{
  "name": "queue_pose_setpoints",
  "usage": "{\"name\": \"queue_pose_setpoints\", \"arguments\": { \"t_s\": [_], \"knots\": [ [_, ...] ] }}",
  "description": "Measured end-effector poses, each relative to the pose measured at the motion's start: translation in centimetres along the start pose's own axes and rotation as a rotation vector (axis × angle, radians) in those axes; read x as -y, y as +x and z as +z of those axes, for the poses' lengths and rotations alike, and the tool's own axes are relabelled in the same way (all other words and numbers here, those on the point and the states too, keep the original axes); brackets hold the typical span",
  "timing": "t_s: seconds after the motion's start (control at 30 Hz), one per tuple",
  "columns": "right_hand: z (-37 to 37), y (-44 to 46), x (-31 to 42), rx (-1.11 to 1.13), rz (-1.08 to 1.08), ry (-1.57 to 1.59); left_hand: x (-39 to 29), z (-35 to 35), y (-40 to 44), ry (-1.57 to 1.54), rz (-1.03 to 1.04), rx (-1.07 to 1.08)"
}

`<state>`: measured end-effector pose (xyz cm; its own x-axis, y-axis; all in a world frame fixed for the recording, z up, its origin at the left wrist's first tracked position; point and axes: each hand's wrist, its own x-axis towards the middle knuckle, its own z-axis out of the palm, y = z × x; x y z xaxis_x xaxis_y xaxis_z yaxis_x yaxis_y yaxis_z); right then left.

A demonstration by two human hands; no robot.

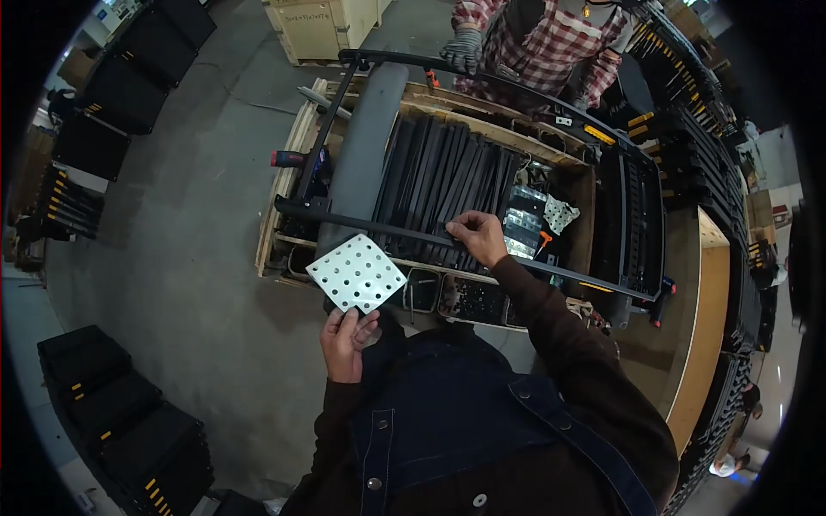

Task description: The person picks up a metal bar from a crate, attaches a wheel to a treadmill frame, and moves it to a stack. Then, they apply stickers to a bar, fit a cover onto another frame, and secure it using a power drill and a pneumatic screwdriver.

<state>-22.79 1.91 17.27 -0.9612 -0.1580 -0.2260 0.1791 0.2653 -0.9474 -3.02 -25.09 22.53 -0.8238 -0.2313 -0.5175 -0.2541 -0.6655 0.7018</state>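
Note:
My left hand [346, 342] pinches the lower corner of a white square plate [356, 273] with rows of round holes, held at the near left corner of a black metal frame [387, 228]. Over the frame's near bar is my right hand [477, 237], its thumb and forefinger pressed together; whatever lies between them is too small to name. Beneath the frame, a wooden crate holds long black bars [443, 176] and a grey roll [370, 142]. Another perforated white piece [561, 215] lies to the right, beside an orange-handled tool [544, 242].
Across the crate stands a co-worker in a checked shirt [551, 43], one gloved hand [463, 52] at the frame's far bar. Small-parts bins [473, 299] line the near side. Black stacked panels [129, 413] stand at left; a wooden box [701, 335] is at right.

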Motion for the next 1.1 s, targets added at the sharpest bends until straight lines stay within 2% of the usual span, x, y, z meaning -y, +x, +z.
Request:
{"name": "queue_pose_setpoints", "arguments": {
  "t_s": [0.03, 0.07, 0.13, 0.2, 0.23, 0.3, 0.33, 0.43, 0.6, 0.67, 0.73, 0.77, 0.83, 0.87, 0.93, 1.0, 1.07, 1.1],
  "knots": [
    [0.2, -0.2, 0.0, -0.047, -0.086, -0.108, -0.4, 0.1, 0.3, -0.003, -0.006, 0.002],
    [0.4, -0.6, 0.4, -0.046, -0.083, -0.113, -0.6, 0.1, 0.5, 0.005, 0.011, 0.04],
    [0.7, -1.3, 1.3, -0.096, -0.218, -0.391, -1.2, 0.4, 0.9, 0.013, 0.026, 0.069],
    [1.7, -1.8, 2.4, -0.191, -0.348, -0.421, -1.9, 0.8, 1.2, 0.008, 0.038, 0.139],
    [2.4, -2.2, 3.6, -0.262, -0.269, -0.33, -2.1, 1.0, 1.5, 0.042, 0.007, 0.117],
    [3.7, -2.8, 6.1, -0.347, -0.59, -0.731, -2.9, 2.0, 1.6, 0.042, -0.006, 0.108],
    [5.3, -3.9, 7.4, -0.245, -0.573, -0.659, -3.1, 1.9, 1.9, 0.049, -0.017, 0.138],
    [10.8, -6.5, 11.3, 0.067, -0.742, -0.391, -3.0, 1.6, 2.7, 0.037, -0.007, 0.182],
    [15.2, -6.6, 10.5, 0.281, -0.845, -0.519, -4.7, -0.7, 2.5, -0.075, -0.006, 0.199],
    [16.6, -6.7, 10.1, 0.361, -0.925, -0.565, -5.1, -2.2, 2.2, -0.123, -0.125, 0.053],
    [17.7, -6.5, 10.1, 0.511, -0.979, -0.646, -4.6, -4.3, 2.5, -0.161, -0.133, 0.045],
    [18.4, -6.0, 10.6, 0.51, -0.986, -0.65, -4.3, -5.8, 2.9, -0.187, -0.183, 0.004],
    [19.9, -5.3, 11.2, 0.547, -0.944, -0.434, -4.0, -8.0, 3.7, -0.218, -0.235, -0.034],
    [20.3, -4.0, 10.7, 0.493, -0.788, -0.287, -4.0, -8.8, 3.9, -0.219, -0.16, -0.152],
    [21.0, -0.1, 10.9, 0.169, -0.575, -0.116, -3.1, -11.9, 4.5, -0.185, -0.03, -0.308],
    [21.2, 4.6, 10.1, -0.015, -0.236, -0.003, -1.8, -15.2, 4.2, -0.19, -0.077, -0.367],
    [20.7, 8.4, 8.2, 0.066, -0.025, 0.124, 0.6, -19.3, 3.5, -0.188, -0.126, -0.424],
    [20.8, 9.3, 7.2, 0.103, -0.016, 0.137, 2.5, -21.5, 3.0, -0.251, -0.213, -0.452]
  ]
}}
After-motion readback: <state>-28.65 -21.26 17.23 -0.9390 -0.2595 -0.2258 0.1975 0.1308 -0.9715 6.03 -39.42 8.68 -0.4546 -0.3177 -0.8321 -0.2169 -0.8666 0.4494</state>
